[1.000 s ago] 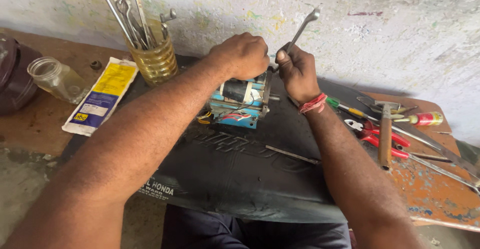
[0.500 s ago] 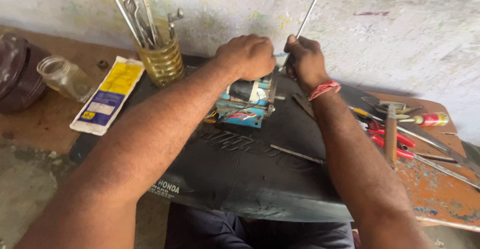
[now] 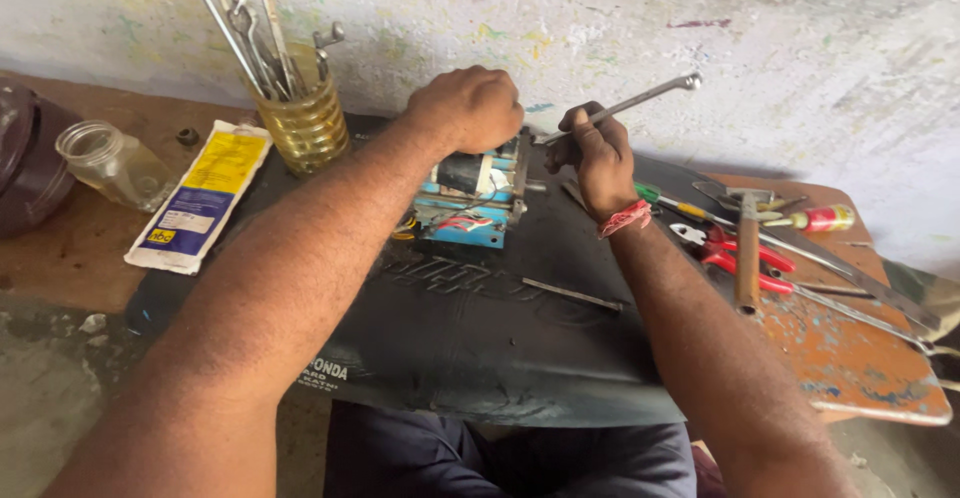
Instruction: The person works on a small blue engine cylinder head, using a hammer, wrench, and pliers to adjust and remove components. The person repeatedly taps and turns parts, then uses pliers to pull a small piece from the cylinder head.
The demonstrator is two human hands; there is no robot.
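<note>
A small blue electrical unit with a wound core and red and yellow wires [image 3: 468, 200] lies on a black rubber mat [image 3: 470, 338]. My left hand [image 3: 468, 108] is closed over its top and holds it down. My right hand [image 3: 595, 153] grips a long metal ring spanner [image 3: 630, 103]. The near end of the spanner sits at the unit's right side, and its shaft slants up to the right towards the wall. A red thread band is on my right wrist.
A yellow jar [image 3: 302, 123] full of spanners stands at the back left, beside a glass jar [image 3: 108, 163] and a yellow-white sachet [image 3: 200, 196]. A hammer [image 3: 748, 248], red pliers [image 3: 735, 253] and screwdrivers [image 3: 800, 220] lie on the right. A thin metal rod [image 3: 570, 294] rests on the mat.
The spanner's free end has swung from near upright down to the right. My right hand has turned with it. My left hand has stayed on the unit.
</note>
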